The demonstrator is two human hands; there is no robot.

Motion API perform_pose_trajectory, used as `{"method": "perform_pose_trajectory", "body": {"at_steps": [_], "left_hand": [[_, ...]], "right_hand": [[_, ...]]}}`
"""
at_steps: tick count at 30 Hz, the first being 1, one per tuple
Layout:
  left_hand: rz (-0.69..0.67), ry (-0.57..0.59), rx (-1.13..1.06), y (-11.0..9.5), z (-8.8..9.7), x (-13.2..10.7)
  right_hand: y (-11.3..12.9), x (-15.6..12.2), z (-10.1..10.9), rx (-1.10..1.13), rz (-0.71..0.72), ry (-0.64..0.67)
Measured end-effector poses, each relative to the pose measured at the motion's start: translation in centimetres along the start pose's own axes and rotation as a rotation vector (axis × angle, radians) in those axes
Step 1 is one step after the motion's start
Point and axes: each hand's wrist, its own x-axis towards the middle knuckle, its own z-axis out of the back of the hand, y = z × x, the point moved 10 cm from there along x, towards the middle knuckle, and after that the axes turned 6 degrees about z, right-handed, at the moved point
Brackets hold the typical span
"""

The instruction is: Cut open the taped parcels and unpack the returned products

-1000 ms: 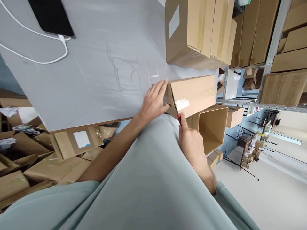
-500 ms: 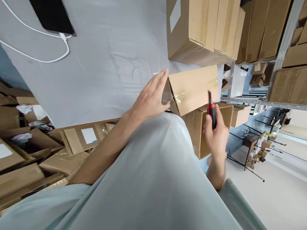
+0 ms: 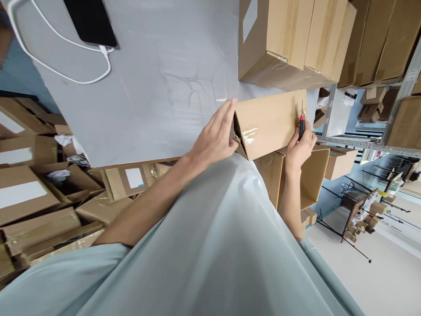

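Cutter (image 3: 301,123) now at right end of carton (image 3: 270,123)

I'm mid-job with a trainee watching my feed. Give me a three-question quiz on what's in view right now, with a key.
1. Which hand holds the utility knife?
2. What colour is the cable plugged into the black device?
A) red
B) white
C) green
3. True or false: the left hand rests on the black device.

Key:
1. The right hand.
2. B.
3. False; it is at the end of the cardboard box.
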Motion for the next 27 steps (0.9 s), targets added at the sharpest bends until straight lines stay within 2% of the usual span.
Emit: {"method": "perform_pose_trajectory", "body": {"at_steps": [7,10,13,16,18,20,22,23,25,27], "left_hand": [[0.019,0.038,-0.003,0.5,0.4,-0.2],[0.008,0.006,-0.019,0.2,1.6,0.7],[0.025,-0.03,-0.023,0.2,4.3,1.3],[0.059,0.061,0.038,-0.2,6.9,1.4],[0.087,0.138,0.125,-1.3,7.9,1.6],[0.082,0.109,0.232,-3.9,8.5,2.4],[0.044,0.064,0.305,-7.5,7.1,3.9],[0.027,0.073,0.326,-9.3,5.4,4.9],[-0.01,0.143,0.343,-12.3,0.8,7.3],[-0.022,0.22,0.347,-13.8,-3.8,9.9]], "right_hand": [[-0.1,-0.3,-0.2,0.02,0.025,-0.038],[0.4,-0.8,0.2,0.066,0.045,-0.043],[0.4,-1.9,0.9,0.243,0.001,-0.045],[-0.2,-3.0,1.0,0.512,-0.081,-0.006],[-0.8,-3.4,0.5,0.698,-0.134,0.039],[-1.6,-3.4,-0.2,0.858,-0.198,0.073],[-2.7,-3.2,-1.1,0.973,-0.256,0.093],[-3.2,-3.1,-1.6,1.012,-0.274,0.104],[-4.1,-2.9,-2.6,1.051,-0.295,0.14],[-4.7,-2.9,-3.6,1.041,-0.302,0.196]]}}
